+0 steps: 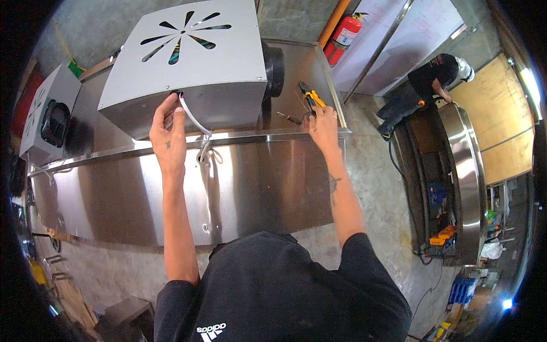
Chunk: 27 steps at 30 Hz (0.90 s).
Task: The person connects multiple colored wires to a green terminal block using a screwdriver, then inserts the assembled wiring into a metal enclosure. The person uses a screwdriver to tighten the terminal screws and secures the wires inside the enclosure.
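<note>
A light grey metal box [131, 62] with a flower-shaped pattern of slots in its top stands on a long stainless steel surface [285, 145]. At its front face, my left hand [168, 126] pinches a small dark fitting where a white cable [195, 121] comes out. The cable curves down over the steel edge and through a hole in the front panel. To the right of the box, the fingers of my right hand [324, 126] close around yellow-and-black pliers [311, 95] lying on the steel. Beside them lies a small screwdriver [289, 118].
A black round duct collar [275, 72] juts from the box's right side. Another grey box [48, 111] sits at the far left. A red fire extinguisher [345, 39] stands behind. At right, a person [430, 80] bends over a second steel unit [466, 165].
</note>
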### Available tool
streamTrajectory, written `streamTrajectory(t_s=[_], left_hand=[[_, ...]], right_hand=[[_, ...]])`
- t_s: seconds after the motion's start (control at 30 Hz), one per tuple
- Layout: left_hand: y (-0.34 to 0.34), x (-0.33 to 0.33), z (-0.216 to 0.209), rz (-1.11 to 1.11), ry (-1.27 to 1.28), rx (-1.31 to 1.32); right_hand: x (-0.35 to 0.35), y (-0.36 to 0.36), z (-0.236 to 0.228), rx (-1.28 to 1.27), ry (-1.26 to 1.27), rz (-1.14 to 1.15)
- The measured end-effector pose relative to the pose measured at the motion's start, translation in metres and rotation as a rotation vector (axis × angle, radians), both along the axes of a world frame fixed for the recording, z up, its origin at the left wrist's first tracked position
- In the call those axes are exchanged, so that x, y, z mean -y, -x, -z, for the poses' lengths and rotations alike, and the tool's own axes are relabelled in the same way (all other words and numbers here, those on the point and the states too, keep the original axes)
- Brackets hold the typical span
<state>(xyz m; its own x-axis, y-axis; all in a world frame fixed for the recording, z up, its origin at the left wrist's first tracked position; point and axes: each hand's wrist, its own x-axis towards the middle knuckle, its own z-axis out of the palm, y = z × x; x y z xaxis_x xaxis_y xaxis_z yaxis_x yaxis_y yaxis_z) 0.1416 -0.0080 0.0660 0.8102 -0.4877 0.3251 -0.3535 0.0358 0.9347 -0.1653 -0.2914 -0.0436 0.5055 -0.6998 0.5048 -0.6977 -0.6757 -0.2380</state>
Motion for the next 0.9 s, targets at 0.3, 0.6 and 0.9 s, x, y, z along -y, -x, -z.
streamTrajectory(t_s=[0.3, 0.6, 0.9], left_hand=[[0.019, -0.049, 0.019, -0.088, -0.113, -0.007], [0.075, -0.075, 0.055, -0.038, -0.197, -0.165], [0.165, -0.115, 0.085, -0.187, -0.311, -0.341]], right_hand=[[0.025, 0.014, -0.009, -0.217, -0.014, 0.050], [0.087, 0.019, -0.020, -0.159, -0.065, 0.010], [0.064, 0.028, -0.020, -0.144, -0.007, -0.287]])
